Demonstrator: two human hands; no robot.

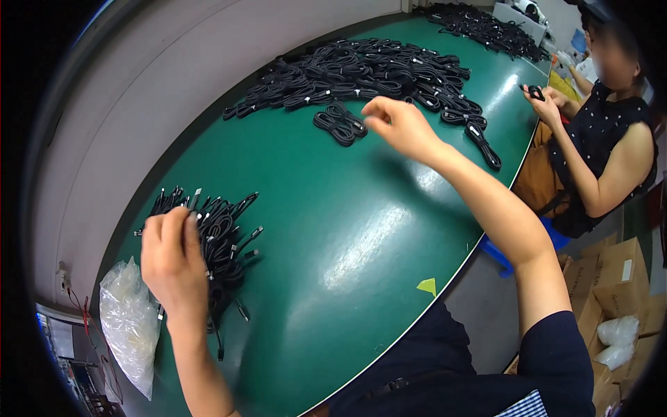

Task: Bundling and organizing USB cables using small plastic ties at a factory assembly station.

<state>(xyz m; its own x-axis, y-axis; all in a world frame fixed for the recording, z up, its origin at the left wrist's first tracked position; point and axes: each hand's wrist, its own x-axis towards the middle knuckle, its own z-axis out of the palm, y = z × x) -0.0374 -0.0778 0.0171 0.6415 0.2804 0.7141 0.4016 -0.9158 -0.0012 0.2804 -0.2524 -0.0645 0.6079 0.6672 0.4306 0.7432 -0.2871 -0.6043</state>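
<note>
My left hand [172, 260] is over a loose heap of black cables [226, 240] with metal plug ends at the left of the table. Its fingers are bent and pinched together at a black cable of that heap; the fingertips are partly hidden. My right hand [404, 130] is raised over the middle of the table, thumb and forefinger apart, with nothing seen between them. Just left of it lies a coiled, tied black cable [339, 125]. Behind, a wide pile of coiled black cables [340, 69] spreads along the far edge, and one coiled cable [483, 147] lies farther right.
A clear plastic bag [129, 323] sits at the left edge of the green table [299, 201]. Another cable pile [486, 31] lies at the far end. At right, a seated person [601, 132] handles a black cable. Cardboard boxes [615, 278] stand at the lower right.
</note>
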